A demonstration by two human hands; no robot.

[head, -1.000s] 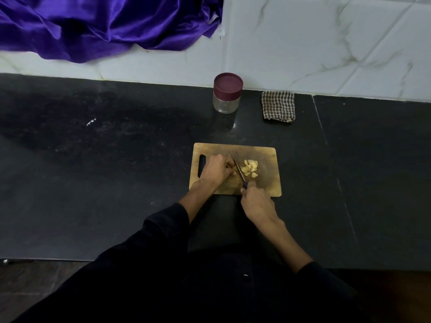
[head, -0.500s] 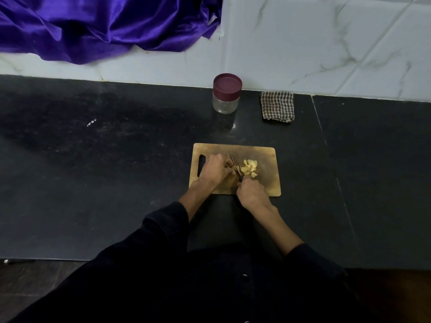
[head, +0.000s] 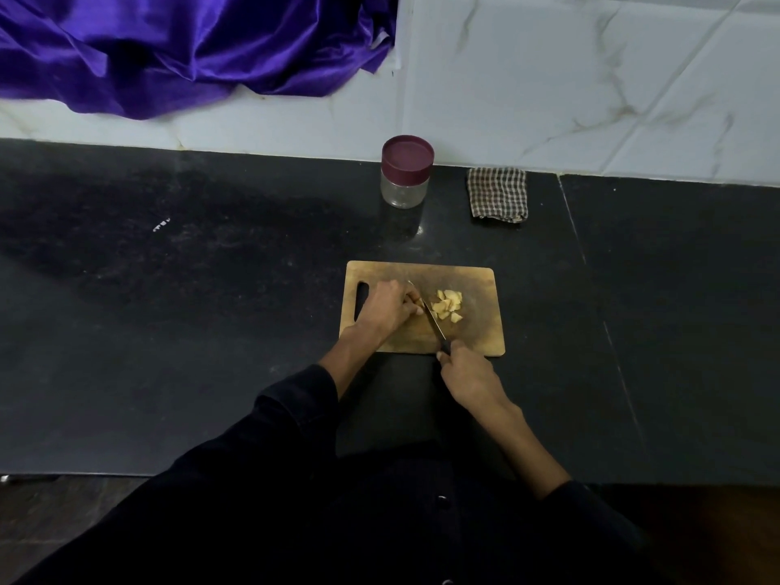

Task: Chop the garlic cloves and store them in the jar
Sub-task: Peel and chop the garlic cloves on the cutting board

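A small pile of pale chopped garlic pieces [head: 448, 305] lies on the wooden cutting board [head: 477, 335] in the middle of the black counter. My left hand [head: 386, 308] rests on the board with curled fingers pinching a garlic clove [head: 419, 310] against the knife blade. My right hand [head: 466, 375] grips the dark handle of the knife [head: 426, 310] at the board's near edge; the blade slants away across the board between my left fingers and the pile. A clear jar [head: 406, 173] with a maroon lid, closed, stands behind the board near the wall.
A folded checked cloth [head: 498, 194] lies to the right of the jar. Purple satin fabric [head: 190, 44] drapes over the white ledge at the back left. The black counter [head: 169, 310] stretches wide on both sides; its front edge runs below my arms.
My right hand has drawn the knife back toward me, from over the board's near part to its near edge. My left hand stays on the clove.
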